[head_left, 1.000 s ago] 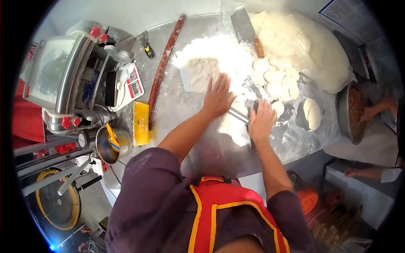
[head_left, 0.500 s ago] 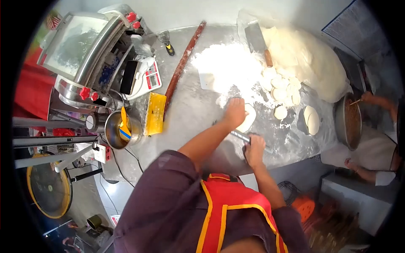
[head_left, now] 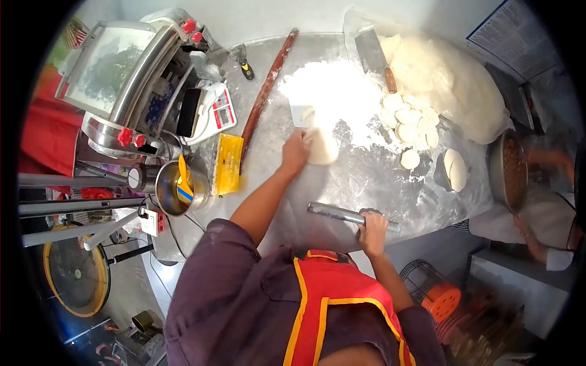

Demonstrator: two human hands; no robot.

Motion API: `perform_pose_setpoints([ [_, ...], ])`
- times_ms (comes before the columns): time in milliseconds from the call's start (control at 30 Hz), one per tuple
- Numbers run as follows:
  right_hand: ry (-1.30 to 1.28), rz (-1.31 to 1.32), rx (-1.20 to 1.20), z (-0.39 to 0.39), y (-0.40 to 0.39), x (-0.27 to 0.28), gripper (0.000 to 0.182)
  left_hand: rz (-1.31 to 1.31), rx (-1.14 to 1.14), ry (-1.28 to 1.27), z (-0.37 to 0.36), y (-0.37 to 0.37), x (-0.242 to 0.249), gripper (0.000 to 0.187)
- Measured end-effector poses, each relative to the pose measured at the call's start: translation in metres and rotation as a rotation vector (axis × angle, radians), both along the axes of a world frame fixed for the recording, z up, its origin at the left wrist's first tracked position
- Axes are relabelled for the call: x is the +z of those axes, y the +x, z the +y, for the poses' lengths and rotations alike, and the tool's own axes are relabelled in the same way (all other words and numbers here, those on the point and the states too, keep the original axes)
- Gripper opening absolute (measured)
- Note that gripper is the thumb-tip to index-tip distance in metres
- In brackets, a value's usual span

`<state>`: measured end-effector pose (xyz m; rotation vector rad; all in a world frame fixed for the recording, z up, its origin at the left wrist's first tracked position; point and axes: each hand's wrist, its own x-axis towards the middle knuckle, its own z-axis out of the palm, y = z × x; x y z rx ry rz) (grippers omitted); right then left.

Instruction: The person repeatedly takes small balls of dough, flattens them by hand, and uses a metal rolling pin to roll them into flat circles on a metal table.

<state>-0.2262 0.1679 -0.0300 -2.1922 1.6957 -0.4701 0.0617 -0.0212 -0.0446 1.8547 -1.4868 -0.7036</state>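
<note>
My left hand [head_left: 296, 151] is closed on the left edge of a flat, round dough wrapper [head_left: 323, 148], just below the floury patch of the table. In my right hand [head_left: 373, 232] is a short metal rolling pin [head_left: 336, 212], gripped near its right end, close to the table's front edge and apart from the dough. Several small dough discs [head_left: 408, 127] lie in a heap to the right of the flour [head_left: 332, 91]. One single disc [head_left: 409, 159] sits below them, and a few rolled wrappers [head_left: 455, 169] overlap farther right.
A cleaver [head_left: 370, 52] rests by a big covered dough mass [head_left: 439, 73]. Left stand a long wooden rod [head_left: 268, 88], yellow box [head_left: 228, 163], scale [head_left: 220, 116], metal pot [head_left: 166, 194] and roller machine [head_left: 122, 67]. Another person's hand [head_left: 540, 160] is near a bowl of filling [head_left: 511, 168].
My left hand has moved left and away from me, taking the dough wrapper with it. My right hand has drawn the rolling pin slightly nearer to me, off the dough.
</note>
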Motion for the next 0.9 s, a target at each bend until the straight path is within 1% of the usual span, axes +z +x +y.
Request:
perform_pose_setpoints([
  [67,-0.01,-0.003,0.005,0.0,0.001,0.004,0.042,-0.25,0.045,-0.198,-0.003,0.008,-0.014,0.043],
  [167,0.014,-0.016,0.052,-0.007,-0.005,0.008,0.04,-0.284,-0.084,-0.142,-0.007,0.004,-0.009,0.054],
  [267,0.077,-0.027,0.117,-0.01,-0.019,0.014,0.039,-0.168,-0.013,0.023,0.006,-0.014,-0.014,0.054],
  [333,0.093,-0.011,0.15,-0.01,-0.024,0.027,0.036,-0.088,-0.088,0.131,0.025,-0.022,-0.003,0.045],
  [367,0.084,-0.016,0.157,-0.01,-0.026,0.027,0.038,-0.05,-0.124,0.182,0.034,-0.024,0.001,0.041],
  [400,0.075,-0.021,0.165,-0.009,-0.029,0.027,0.04,-0.067,-0.158,0.142,0.041,-0.026,0.002,0.029],
  [433,0.067,-0.028,0.17,-0.007,-0.029,0.026,0.042,-0.026,-0.169,0.129,0.042,-0.026,0.005,0.027],
  [500,0.089,-0.004,0.134,-0.005,-0.028,0.023,0.041,0.054,-0.193,0.106,0.045,-0.026,0.019,0.024],
  [600,0.061,-0.003,0.1,-0.006,-0.022,0.022,0.04,0.168,-0.31,0.157,0.027,-0.041,0.072,0.024],
  [700,0.03,0.008,0.097,-0.008,-0.019,0.023,0.039,0.204,-0.363,0.024,0.006,-0.051,0.1,0.024],
  [800,0.014,0.003,0.094,-0.007,-0.019,0.021,0.039,0.323,-0.233,-0.034,-0.007,-0.049,0.114,0.028],
  [833,0.006,-0.002,0.096,-0.007,-0.02,0.021,0.039,0.321,-0.182,-0.06,-0.005,-0.048,0.108,0.031],
  [900,-0.005,-0.007,0.097,-0.008,-0.02,0.022,0.039,0.316,-0.079,-0.116,-0.001,-0.039,0.076,0.037],
])
